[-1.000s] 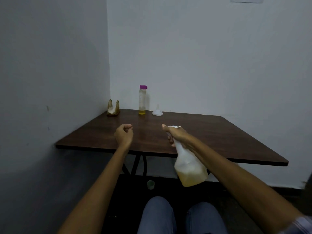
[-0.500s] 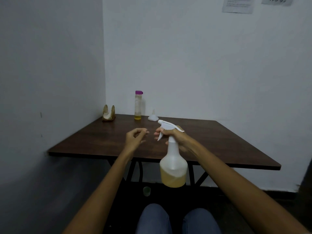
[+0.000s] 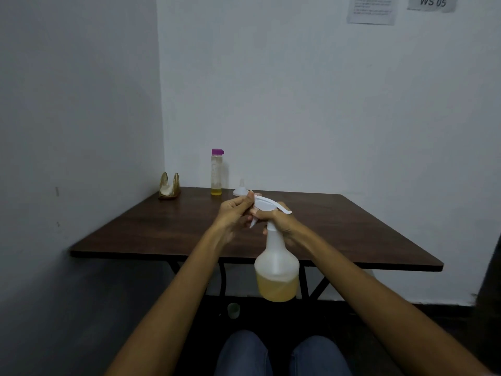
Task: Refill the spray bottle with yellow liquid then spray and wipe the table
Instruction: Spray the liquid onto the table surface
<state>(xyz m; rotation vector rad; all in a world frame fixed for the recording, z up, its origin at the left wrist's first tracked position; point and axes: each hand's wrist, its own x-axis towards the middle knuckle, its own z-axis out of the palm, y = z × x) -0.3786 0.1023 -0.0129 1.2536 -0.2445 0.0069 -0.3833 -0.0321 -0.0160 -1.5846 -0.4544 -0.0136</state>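
Spray bottle hangs upright, long axis vert., nozzle pointing left, neck clasped by right hand w/ left hand pinching nozzle tip, held above table near edge, bare tabletop beyond grip.

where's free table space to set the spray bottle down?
The dark wooden table is bare across its near half and whole right side. Crowded only at the far left: gold napkin holder, purple-capped clear bottle, white funnel.
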